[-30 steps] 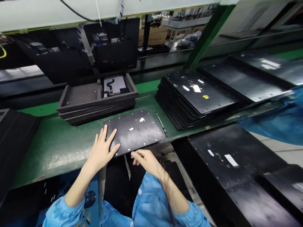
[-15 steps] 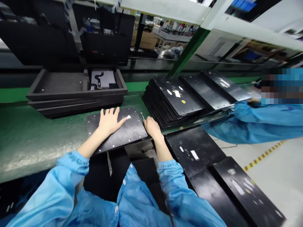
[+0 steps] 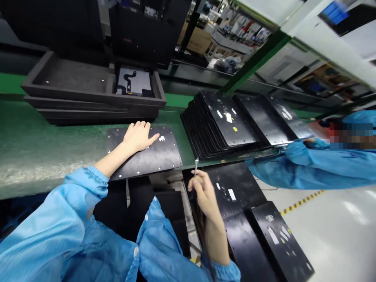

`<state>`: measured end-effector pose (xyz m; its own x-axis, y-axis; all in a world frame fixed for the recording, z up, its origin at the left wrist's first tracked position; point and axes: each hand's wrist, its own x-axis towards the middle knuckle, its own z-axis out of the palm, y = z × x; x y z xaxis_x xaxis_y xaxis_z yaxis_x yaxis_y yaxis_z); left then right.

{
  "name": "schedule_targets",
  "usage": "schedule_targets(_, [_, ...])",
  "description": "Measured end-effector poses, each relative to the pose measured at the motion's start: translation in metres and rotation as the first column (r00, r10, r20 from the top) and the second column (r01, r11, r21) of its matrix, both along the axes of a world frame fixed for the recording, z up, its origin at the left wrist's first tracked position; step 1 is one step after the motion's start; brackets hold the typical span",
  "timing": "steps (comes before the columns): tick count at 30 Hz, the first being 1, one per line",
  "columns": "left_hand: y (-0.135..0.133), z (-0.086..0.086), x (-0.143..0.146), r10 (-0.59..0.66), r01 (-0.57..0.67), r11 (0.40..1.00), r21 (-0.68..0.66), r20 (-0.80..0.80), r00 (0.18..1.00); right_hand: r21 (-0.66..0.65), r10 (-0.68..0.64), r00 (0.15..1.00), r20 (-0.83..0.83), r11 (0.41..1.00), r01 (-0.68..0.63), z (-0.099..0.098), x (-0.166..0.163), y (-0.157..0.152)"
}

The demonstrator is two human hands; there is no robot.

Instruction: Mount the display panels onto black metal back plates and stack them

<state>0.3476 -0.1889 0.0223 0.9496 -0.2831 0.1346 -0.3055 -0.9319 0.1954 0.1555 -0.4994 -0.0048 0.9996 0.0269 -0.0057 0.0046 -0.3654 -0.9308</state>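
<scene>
My left hand (image 3: pixel 136 138) lies palm down on a flat black panel (image 3: pixel 158 157) with small white-looking holes along its edges and a torn white label. The panel rests at the front edge of the green bench. My right hand (image 3: pixel 205 192) is closed around a slim metal tool (image 3: pixel 196 165), its wider silver tip pointing up. The exact kind of tool does not show, as the fingers hide its lower part. This hand is off the panel, in front of the bench edge. A dark strand hangs below it, blurred.
A stack of black panels (image 3: pixel 229 121) stands right of the panel. Grey foam trays (image 3: pixel 88 92) are piled behind it, with a flat part (image 3: pixel 136 80) inside. More black panels (image 3: pixel 241 188) lie lower right. A co-worker's blue sleeve (image 3: pixel 311 164) reaches in from the right.
My right hand has lifted off the bench beside the panel and come back toward me and to the right, with the tool now upright. My left hand stays on the panel.
</scene>
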Motion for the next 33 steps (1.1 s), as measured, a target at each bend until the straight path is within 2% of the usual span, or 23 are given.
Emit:
schedule_targets(4, [0.001, 0.0, 0.0, 0.005, -0.005, 1.0, -0.001, -0.001, 1.0, 0.266, 0.24, 0.946, -0.22, 0.947, -0.178, -0.03, -0.03, 0.047])
schedule_targets(6, [0.001, 0.0, 0.0, 0.004, -0.004, 1.0, 0.001, 0.004, 1.0, 0.333, 0.236, 0.943, -0.233, 0.931, -0.151, -0.043, -0.03, 0.066])
schedule_targets(9, [0.001, 0.0, -0.001, -0.001, 0.001, 1.0, 0.001, 0.008, 1.0, 0.372, 0.152, 0.964, -0.22, 0.926, -0.061, -0.055, -0.024, 0.08])
schedule_targets(13, [0.002, 0.0, -0.001, -0.004, 0.004, 1.0, -0.002, 0.003, 1.0, 0.33, 0.018, 0.983, -0.184, 0.943, 0.045, -0.06, -0.018, 0.079])
schedule_targets(19, [0.003, -0.001, 0.0, -0.024, 0.024, 1.0, 0.002, 0.007, 1.0, 0.222, -0.022, 0.989, -0.144, 0.974, 0.054, -0.067, -0.022, 0.078])
schedule_targets(23, [0.004, -0.002, 0.0, -0.022, 0.022, 1.0, 0.007, 0.01, 1.0, 0.035, -0.029, 0.999, -0.021, 0.999, 0.03, -0.083, -0.028, 0.08])
schedule_targets(26, [0.003, -0.002, 0.0, -0.017, 0.017, 1.0, 0.0, 0.002, 1.0, -0.056, -0.089, 0.995, 0.044, 0.994, 0.091, -0.089, -0.028, 0.08])
schedule_targets(29, [0.003, -0.003, 0.0, -0.016, 0.016, 1.0, -0.002, 0.003, 1.0, -0.004, -0.148, 0.989, 0.022, 0.989, 0.149, -0.086, -0.025, 0.082])
schedule_targets(33, [0.003, -0.002, 0.0, -0.021, 0.021, 1.0, 0.007, 0.006, 1.0, 0.136, -0.153, 0.987, -0.057, 0.978, 0.159, -0.074, -0.022, 0.09])
